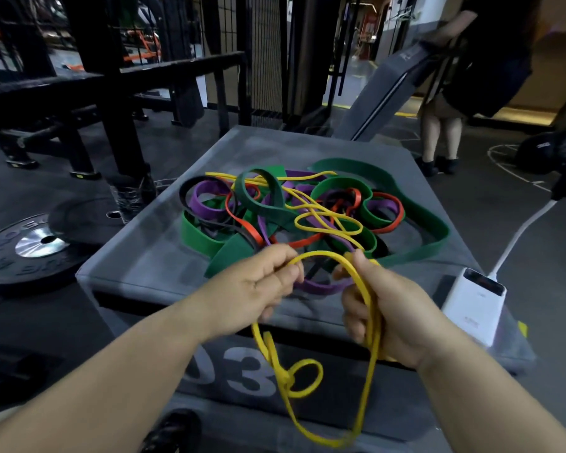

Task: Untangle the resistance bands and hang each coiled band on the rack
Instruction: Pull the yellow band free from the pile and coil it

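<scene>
The yellow band (321,254) arched between both hands, just in front of the pile (307,207) on the box (151,266). The left hand (258,286) pinched one end of the arch in curled fingers. The right hand (389,315) had its fingers curled round several strands that dropped toward the person. The band's long run hung downward, and its small knot (288,379) dangled below the left hand, the nearer one. Its far end seemed to trail into the pile, though the tangle hid it.

Dim indoor light, brighter far right; wide-angle bending at edges; background soft, dangling yellow band (294,380) motion-blurred.
</scene>
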Demonstrator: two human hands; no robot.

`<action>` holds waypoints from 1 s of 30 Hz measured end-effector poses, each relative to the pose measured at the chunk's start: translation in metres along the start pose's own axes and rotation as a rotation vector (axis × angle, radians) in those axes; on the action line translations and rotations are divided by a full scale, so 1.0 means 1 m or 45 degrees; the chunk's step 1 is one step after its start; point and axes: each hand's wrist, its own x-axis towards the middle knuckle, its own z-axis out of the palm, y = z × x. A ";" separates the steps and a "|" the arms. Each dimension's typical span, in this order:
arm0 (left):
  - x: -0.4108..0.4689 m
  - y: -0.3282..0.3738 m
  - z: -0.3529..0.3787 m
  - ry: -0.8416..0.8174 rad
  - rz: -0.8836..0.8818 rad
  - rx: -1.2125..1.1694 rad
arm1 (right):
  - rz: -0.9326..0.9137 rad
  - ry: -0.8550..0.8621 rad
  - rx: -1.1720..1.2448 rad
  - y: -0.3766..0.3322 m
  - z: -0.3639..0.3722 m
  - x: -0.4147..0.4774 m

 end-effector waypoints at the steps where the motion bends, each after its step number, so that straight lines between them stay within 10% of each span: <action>1: 0.000 0.003 0.000 0.016 0.035 -0.002 | 0.054 -0.068 0.004 0.001 0.002 -0.001; 7: 0.002 0.009 0.007 0.156 0.199 0.441 | 0.108 -0.508 0.041 0.013 0.004 -0.003; 17: 0.007 -0.011 0.007 0.127 0.085 0.219 | 0.341 -1.051 0.437 0.016 -0.008 0.003; 30: 0.002 -0.001 0.016 -0.003 -0.035 -0.379 | 0.385 -1.087 0.477 0.017 -0.017 0.011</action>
